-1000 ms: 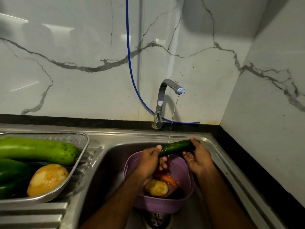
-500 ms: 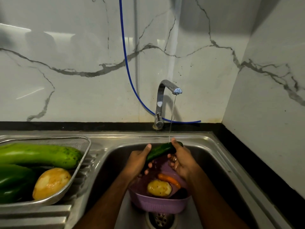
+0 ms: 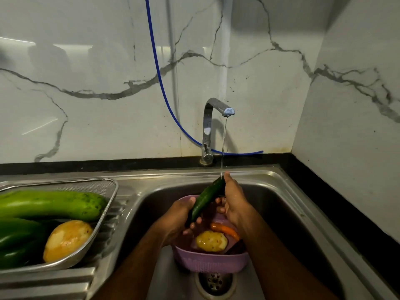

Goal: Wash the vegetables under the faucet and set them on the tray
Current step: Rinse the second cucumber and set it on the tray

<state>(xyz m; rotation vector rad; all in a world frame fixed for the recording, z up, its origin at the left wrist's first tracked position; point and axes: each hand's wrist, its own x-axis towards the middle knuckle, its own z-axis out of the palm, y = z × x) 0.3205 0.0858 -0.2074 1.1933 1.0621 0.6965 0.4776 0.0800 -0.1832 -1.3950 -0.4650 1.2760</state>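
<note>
— Since a moment ago the cucumber [image 3: 206,199] has tipped up; before, it lay nearly flat. It is over the purple basket [image 3: 213,262], its top end in the water under the faucet [image 3: 217,111].

— And the hands?

— Left hand [image 3: 177,217] grips the low end, right hand [image 3: 234,201] wraps the high end.

— How will it handle?

— Stiff, light, but wet and slippery, I think — better to hold around the middle. The tray [image 3: 108,204] is left of the basket.

— Any writing?

— None I can read.
</note>
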